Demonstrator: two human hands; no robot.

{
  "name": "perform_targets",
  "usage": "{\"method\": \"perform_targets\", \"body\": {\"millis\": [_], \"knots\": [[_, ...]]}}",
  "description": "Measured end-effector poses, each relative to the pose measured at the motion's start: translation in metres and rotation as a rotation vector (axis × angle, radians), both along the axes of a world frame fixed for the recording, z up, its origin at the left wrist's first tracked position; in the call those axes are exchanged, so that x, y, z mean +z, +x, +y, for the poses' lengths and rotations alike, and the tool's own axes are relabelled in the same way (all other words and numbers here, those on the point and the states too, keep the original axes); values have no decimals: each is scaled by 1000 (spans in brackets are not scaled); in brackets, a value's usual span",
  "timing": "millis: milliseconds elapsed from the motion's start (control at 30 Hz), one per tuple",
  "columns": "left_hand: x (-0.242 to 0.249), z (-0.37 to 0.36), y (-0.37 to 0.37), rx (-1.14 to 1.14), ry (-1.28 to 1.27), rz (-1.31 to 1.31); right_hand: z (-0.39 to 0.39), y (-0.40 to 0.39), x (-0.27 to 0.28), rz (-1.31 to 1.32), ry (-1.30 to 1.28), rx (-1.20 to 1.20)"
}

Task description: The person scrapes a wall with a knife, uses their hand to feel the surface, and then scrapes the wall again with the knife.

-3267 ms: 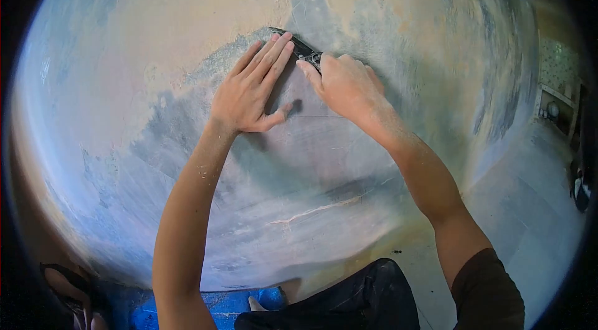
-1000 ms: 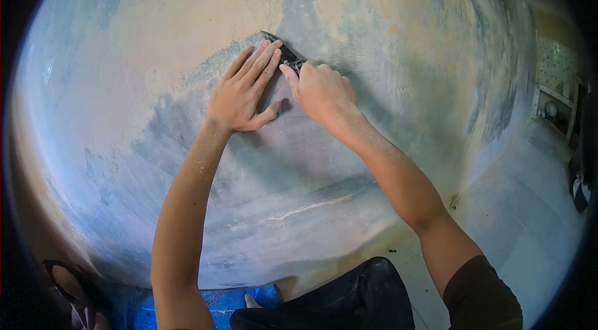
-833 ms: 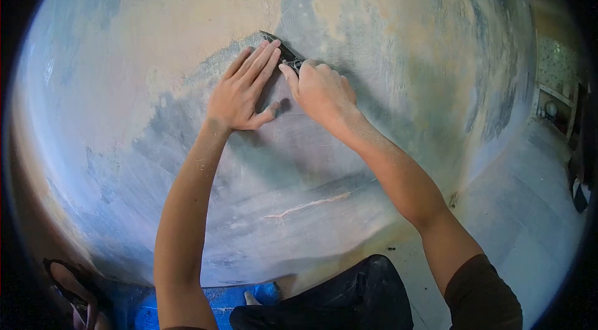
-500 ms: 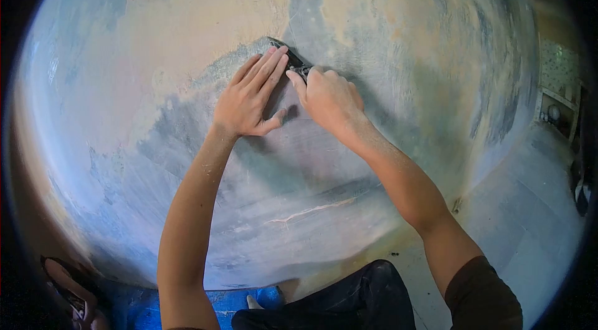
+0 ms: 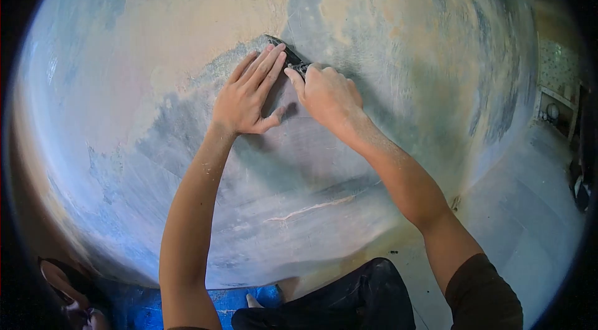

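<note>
A dark, narrow tool (image 5: 293, 57) lies slantwise against a large rounded surface (image 5: 205, 25) painted in mottled cream, blue and grey. My right hand (image 5: 327, 93) is closed around the tool's lower right end. The stretched fingers of my left hand (image 5: 252, 93) rest with their tips on the tool's upper left part, the thumb held apart. What lies under my right palm is hidden. Below both hands, a pale jagged crack (image 5: 311, 208) runs across the surface.
Below the surface is a blue covering (image 5: 240, 300) on the floor, beside my dark-trousered leg (image 5: 349, 296). Part of another person (image 5: 68, 292) shows at the lower left. A shelf-like frame (image 5: 557, 103) stands at the right edge.
Both hands and the tool have shifted very slightly up and to the left on the surface. My right hand's hold looks the same.
</note>
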State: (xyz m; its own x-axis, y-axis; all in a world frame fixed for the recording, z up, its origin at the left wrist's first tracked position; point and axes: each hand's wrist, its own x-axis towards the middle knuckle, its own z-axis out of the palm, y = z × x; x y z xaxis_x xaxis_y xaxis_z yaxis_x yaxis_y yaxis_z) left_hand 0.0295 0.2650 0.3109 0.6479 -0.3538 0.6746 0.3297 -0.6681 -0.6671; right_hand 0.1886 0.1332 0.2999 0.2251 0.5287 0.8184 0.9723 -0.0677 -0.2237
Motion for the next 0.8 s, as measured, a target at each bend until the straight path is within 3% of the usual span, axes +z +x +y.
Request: {"method": "perform_targets", "body": {"millis": [700, 800], "knots": [[2, 7, 3, -16, -4, -62, 5, -3, 5, -7, 16, -8], [2, 1, 8, -14, -25, -155, 2, -16, 34, 7, -40, 51]]}}
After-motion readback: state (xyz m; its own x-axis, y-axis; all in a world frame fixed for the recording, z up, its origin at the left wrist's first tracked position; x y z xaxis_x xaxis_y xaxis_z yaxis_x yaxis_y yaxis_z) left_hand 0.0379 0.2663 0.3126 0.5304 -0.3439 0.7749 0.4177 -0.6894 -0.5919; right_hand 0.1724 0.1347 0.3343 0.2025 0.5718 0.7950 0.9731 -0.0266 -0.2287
